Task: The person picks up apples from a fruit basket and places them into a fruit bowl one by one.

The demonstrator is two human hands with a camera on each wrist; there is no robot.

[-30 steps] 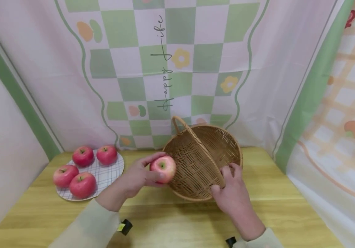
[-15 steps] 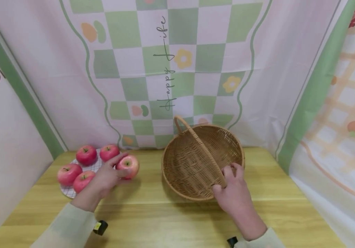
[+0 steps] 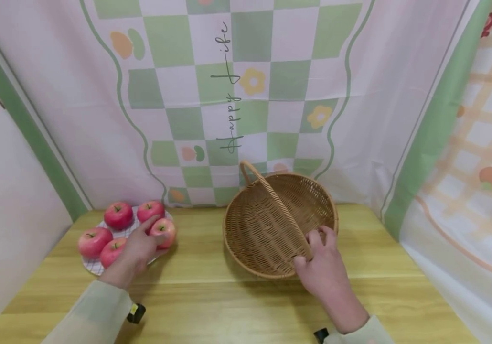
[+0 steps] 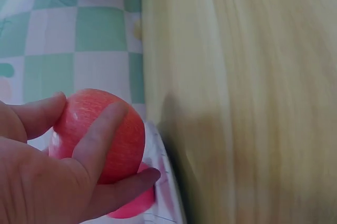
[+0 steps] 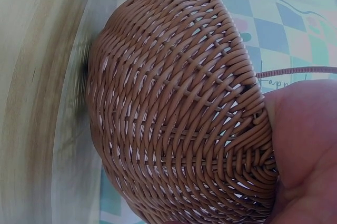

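Note:
My left hand [image 3: 136, 248] holds a red apple [image 3: 166, 229] between thumb and fingers, over the right side of a round checked plate [image 3: 122, 233]. In the left wrist view, fingers lie around the apple [image 4: 129, 145], and part of another apple [image 4: 134, 205] shows beneath it. Several more red apples [image 3: 118, 215] sit on the plate. With curled fingers, my right hand [image 3: 325, 267] grips the wicker basket [image 3: 246, 234] at its near handle end and rim. Nothing is visible inside the basket. The right wrist view shows the basket's woven outer wall [image 5: 168, 108].
Both the plate and the basket stand on a wooden table [image 3: 203, 306]. Behind them hangs a green-and-white checked cloth [image 3: 252, 36], close to the table's back edge. More cloth panels hang at the left and right sides.
My left hand has carried the apple leftward from beside the basket's rim to the plate's right side, and lower. My right hand keeps its grip on the basket, which stays in place.

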